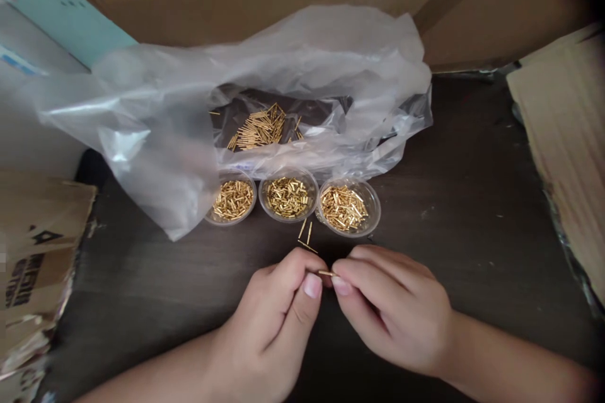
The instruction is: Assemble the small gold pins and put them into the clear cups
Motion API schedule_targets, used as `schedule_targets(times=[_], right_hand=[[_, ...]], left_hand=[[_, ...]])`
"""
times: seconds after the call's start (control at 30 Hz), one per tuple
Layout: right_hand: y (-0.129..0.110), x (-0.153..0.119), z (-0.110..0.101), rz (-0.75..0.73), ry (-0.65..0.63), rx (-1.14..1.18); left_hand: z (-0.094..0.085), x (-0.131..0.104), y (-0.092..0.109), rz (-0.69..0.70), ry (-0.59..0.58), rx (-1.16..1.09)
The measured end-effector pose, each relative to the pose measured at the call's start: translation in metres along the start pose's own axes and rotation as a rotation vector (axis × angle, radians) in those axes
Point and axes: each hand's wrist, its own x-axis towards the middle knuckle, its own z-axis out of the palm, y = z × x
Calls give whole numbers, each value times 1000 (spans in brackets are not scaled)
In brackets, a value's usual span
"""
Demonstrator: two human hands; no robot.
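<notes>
Between my two hands is a thin gold-coloured metal pin. My left hand is closed, pinching one end between thumb and forefinger. The fingertips of my right hand pinch the other end, so only a short middle length shows. Just beyond my fingers, a few loose gold pins lie on the dark table. Behind them stand three round clear cups: the left cup, the middle cup and the right cup, each holding many small gold metal pieces.
An open clear plastic bag lies behind the cups, with a heap of longer gold pins inside. A cardboard wall closes off the back. Cardboard flaps stand at the left and right of the dark table.
</notes>
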Motion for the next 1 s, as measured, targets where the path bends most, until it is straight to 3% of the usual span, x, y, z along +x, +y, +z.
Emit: schedule_targets(times=[0.23,0.37,0.63,0.83,1.0], right_hand=[[1,0,3,-2,4,54],[4,1,1,16,16,96],[5,3,-1,15,-48,173],[8,0,-1,22,-154,118],[8,1,-1,56,-179,205]], left_hand=[[-3,2,-4,98,144,87],[-5,4,-3,37,113,-47],[-9,7,2,80,46,136],[-10,6,3,106,53,188],[-9,7,3,133,50,248]])
